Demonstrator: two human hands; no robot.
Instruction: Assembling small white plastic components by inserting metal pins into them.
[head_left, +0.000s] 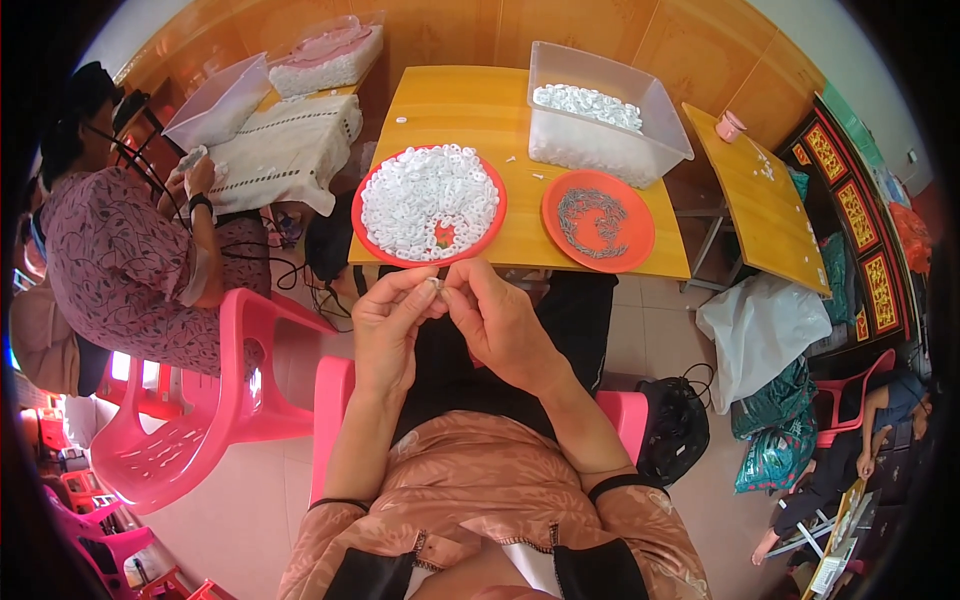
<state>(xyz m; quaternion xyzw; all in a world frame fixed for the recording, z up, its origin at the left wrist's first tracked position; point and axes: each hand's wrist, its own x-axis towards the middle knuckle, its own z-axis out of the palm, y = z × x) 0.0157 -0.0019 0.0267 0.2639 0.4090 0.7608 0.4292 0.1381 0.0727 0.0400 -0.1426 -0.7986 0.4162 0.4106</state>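
My fingers (479, 285) are pinched closed, thumb to forefinger on both my left hand (390, 322) and my right hand (500, 322), meeting on one small whitish piece (436, 284) just short of the red tray (485, 241). How nearly it's done, I can't tell. The tray is heaped with white pieces (410, 195), bare only in a patch near me, and grey metal pins (575, 215) lie in the orange plate (637, 230): plenty left, I'd judge. Behind, the clear bin (664, 118) holds more, finished or not I can't say.
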